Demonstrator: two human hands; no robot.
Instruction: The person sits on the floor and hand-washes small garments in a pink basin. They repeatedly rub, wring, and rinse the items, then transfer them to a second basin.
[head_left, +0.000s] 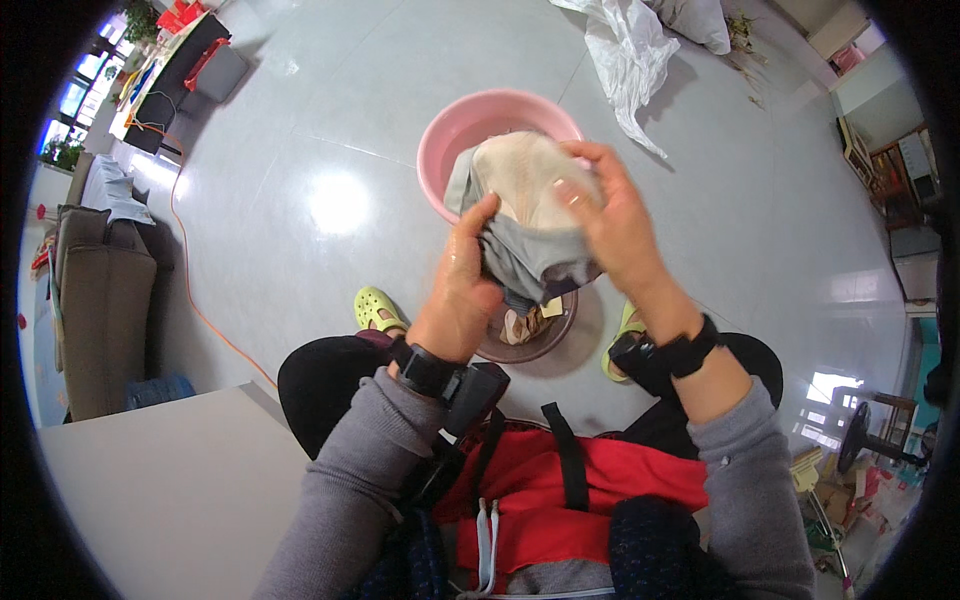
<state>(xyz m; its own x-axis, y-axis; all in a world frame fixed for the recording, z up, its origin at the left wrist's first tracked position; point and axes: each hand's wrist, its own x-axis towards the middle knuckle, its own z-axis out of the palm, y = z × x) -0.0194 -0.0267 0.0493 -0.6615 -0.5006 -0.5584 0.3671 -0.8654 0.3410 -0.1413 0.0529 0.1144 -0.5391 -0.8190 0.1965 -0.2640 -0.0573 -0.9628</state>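
In the head view my left hand (463, 283) grips the near left edge of a grey cloth garment (547, 253) with a beige panel (525, 176) facing up. On its right side, my right hand (621, 217) holds the same garment, thumb over the beige panel; this hand is slightly blurred. The garment hangs in the air, partly over a pink plastic basin (442, 135), hiding much of the inside. Between my feet stands a brown basin (566, 330), partly covered by the garment. Crumpled cloth (521, 328) and a pale yellow block (553, 307) lie in it.
Yellow-green clogs (377, 309) are on my feet. White plastic sheeting (630, 60) lies on the floor at the far right. An orange cable (184, 255) runs along the floor at left, near a brown sofa (105, 292). A white tabletop (172, 487) is at near left.
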